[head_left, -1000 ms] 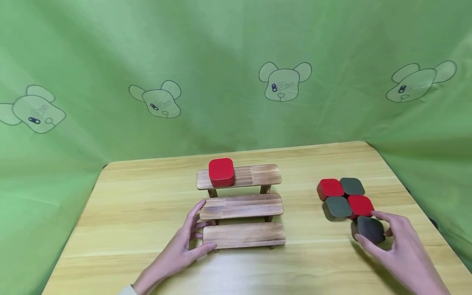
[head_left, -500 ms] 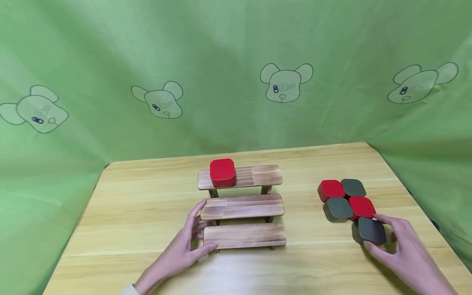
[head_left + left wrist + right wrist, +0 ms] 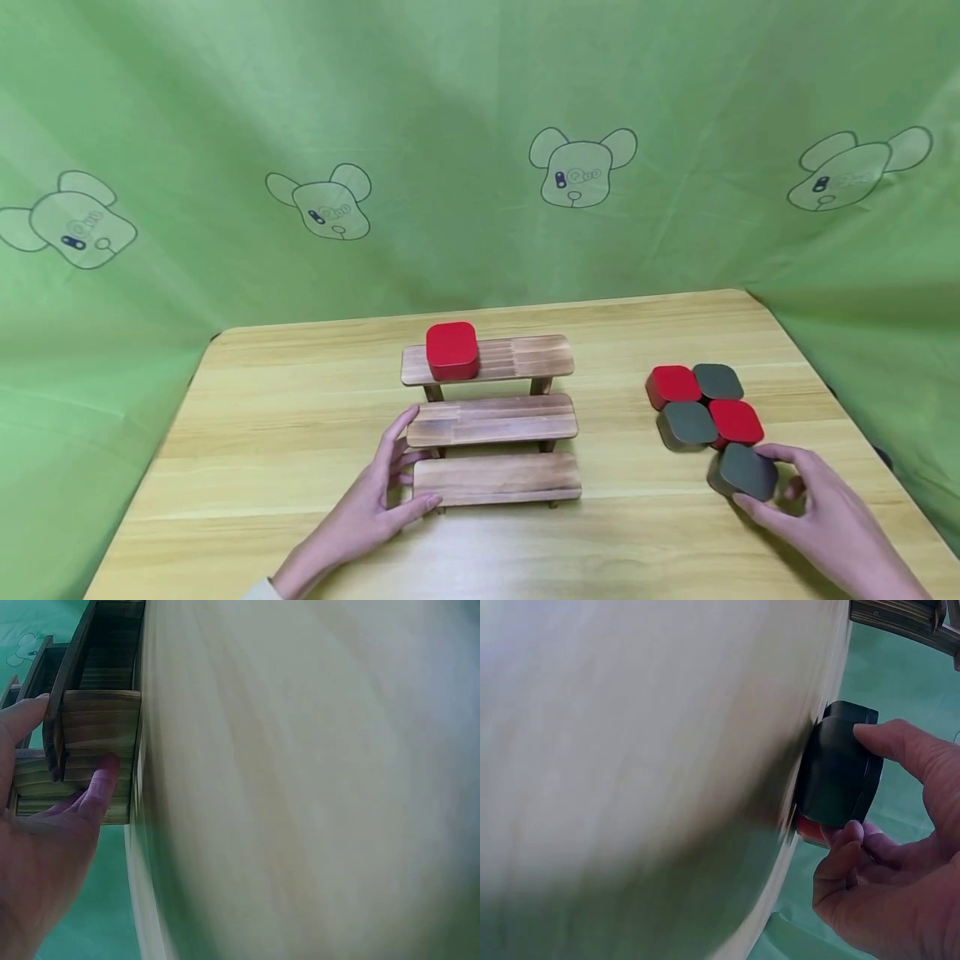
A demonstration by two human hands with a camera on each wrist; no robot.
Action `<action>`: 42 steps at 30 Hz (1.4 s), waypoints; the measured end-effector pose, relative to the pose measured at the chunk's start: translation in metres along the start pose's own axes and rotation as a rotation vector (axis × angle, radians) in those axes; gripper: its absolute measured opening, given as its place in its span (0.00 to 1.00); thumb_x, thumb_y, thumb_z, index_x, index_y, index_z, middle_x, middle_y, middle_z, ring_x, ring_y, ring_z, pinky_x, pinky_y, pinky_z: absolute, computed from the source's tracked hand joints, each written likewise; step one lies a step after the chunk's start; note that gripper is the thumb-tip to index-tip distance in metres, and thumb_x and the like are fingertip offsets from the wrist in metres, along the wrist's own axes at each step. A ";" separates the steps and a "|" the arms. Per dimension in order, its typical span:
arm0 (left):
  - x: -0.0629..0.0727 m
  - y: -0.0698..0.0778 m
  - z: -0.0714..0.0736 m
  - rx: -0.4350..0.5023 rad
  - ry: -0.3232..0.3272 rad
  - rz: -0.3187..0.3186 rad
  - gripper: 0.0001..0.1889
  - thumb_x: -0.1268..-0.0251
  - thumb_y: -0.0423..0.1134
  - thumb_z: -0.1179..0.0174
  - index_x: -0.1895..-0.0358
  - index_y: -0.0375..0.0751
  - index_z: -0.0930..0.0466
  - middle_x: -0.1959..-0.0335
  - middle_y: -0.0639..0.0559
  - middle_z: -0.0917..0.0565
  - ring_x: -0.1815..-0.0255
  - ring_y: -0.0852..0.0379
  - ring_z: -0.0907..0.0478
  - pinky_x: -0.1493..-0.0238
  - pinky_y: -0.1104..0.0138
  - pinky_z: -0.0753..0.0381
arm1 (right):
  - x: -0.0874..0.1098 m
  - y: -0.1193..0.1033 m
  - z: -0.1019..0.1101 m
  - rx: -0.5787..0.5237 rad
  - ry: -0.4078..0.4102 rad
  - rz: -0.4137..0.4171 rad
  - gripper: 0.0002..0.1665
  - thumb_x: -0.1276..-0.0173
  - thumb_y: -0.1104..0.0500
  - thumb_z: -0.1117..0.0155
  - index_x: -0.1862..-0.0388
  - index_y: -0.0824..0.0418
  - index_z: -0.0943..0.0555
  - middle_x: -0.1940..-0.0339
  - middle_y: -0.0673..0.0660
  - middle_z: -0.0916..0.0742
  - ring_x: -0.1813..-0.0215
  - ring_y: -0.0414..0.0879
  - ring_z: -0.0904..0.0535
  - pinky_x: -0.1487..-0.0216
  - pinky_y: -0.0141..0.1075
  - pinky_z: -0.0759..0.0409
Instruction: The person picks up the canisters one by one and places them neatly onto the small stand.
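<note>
My left hand (image 3: 367, 504) grips the left end of a three-tier wooden stand (image 3: 497, 479), its thumb at the lowest shelf and the index fingertip at the middle one. The stand's side (image 3: 101, 724) fills the upper left of the left wrist view. On the top shelf, toward its left end, sits a red rounded-square block (image 3: 452, 350). To the right, my right hand (image 3: 821, 517) pinches a dark grey rounded-square block (image 3: 744, 472) between thumb and fingers. In the right wrist view, the thumb lies on one side of that dark block (image 3: 838, 769), with fingertips at another.
Beyond the held block stand two red blocks (image 3: 737, 422) and two dark grey blocks (image 3: 687, 425), arranged in a checkered square. Everything rests on a light wooden table (image 3: 285, 400). A green curtain (image 3: 450, 167) with bear-head drawings hangs behind and along both sides.
The dark grey block has turned slightly and shifted a little left in my right hand's fingers. My left hand stays in place on the stand.
</note>
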State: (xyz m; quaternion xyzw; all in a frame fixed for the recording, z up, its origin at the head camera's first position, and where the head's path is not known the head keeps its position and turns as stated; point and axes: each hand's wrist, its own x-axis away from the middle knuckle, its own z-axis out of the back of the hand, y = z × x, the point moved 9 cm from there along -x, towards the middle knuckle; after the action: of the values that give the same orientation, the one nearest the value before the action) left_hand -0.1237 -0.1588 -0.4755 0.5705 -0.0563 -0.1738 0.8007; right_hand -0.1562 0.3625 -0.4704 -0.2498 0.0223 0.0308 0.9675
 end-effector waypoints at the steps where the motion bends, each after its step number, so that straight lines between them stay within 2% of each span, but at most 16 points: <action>1: 0.000 0.000 0.000 -0.001 -0.001 -0.003 0.59 0.29 0.42 0.23 0.09 0.66 0.61 0.13 0.34 0.46 0.25 0.40 0.25 0.32 0.57 0.17 | 0.001 0.000 0.000 -0.001 0.000 0.002 0.44 0.41 0.53 0.10 0.32 0.66 0.24 0.62 0.56 0.21 0.64 0.40 0.30 0.70 0.32 0.34; 7: 0.001 0.001 0.001 0.009 -0.003 -0.005 0.59 0.30 0.41 0.23 0.09 0.66 0.61 0.16 0.33 0.39 0.25 0.41 0.24 0.33 0.57 0.16 | 0.002 -0.006 -0.002 -0.001 -0.010 -0.014 0.44 0.42 0.50 0.10 0.33 0.65 0.23 0.68 0.53 0.23 0.67 0.39 0.31 0.70 0.34 0.37; 13: 0.006 0.001 0.002 0.011 0.012 -0.009 0.58 0.28 0.40 0.24 0.09 0.64 0.60 0.17 0.32 0.37 0.26 0.40 0.24 0.34 0.59 0.16 | -0.001 -0.017 -0.007 -0.059 -0.031 -0.008 0.44 0.41 0.51 0.10 0.33 0.65 0.23 0.66 0.53 0.21 0.66 0.40 0.29 0.69 0.33 0.33; 18: 0.006 -0.002 -0.005 0.051 -0.001 -0.007 0.59 0.28 0.39 0.24 0.09 0.64 0.61 0.20 0.34 0.32 0.25 0.41 0.25 0.32 0.59 0.17 | 0.001 -0.021 -0.005 -0.110 -0.064 -0.041 0.43 0.36 0.50 0.13 0.29 0.63 0.24 0.64 0.54 0.22 0.65 0.40 0.27 0.68 0.32 0.30; 27: 0.004 0.000 -0.004 0.021 -0.013 -0.015 0.58 0.28 0.40 0.24 0.09 0.64 0.61 0.20 0.33 0.32 0.25 0.41 0.24 0.33 0.58 0.16 | 0.002 -0.042 0.004 -0.216 0.006 0.012 0.38 0.34 0.51 0.14 0.29 0.52 0.21 0.65 0.53 0.25 0.64 0.43 0.29 0.69 0.32 0.36; 37: 0.001 0.001 0.001 0.011 -0.003 -0.012 0.59 0.29 0.40 0.24 0.09 0.65 0.60 0.17 0.32 0.37 0.25 0.40 0.24 0.33 0.57 0.16 | -0.017 -0.081 0.012 -0.335 0.012 0.069 0.37 0.32 0.53 0.16 0.26 0.48 0.20 0.59 0.59 0.21 0.58 0.46 0.25 0.64 0.28 0.28; 42: 0.000 0.000 0.000 0.007 -0.005 -0.003 0.60 0.30 0.41 0.23 0.09 0.66 0.61 0.15 0.31 0.41 0.25 0.40 0.25 0.31 0.57 0.18 | -0.025 -0.100 0.015 -0.384 0.021 0.116 0.36 0.32 0.56 0.16 0.27 0.50 0.20 0.61 0.58 0.22 0.61 0.45 0.25 0.65 0.29 0.28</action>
State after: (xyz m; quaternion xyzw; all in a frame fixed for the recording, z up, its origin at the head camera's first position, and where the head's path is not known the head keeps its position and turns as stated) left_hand -0.1233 -0.1592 -0.4750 0.5727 -0.0579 -0.1762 0.7985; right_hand -0.1739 0.2813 -0.4074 -0.4282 0.0405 0.0873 0.8986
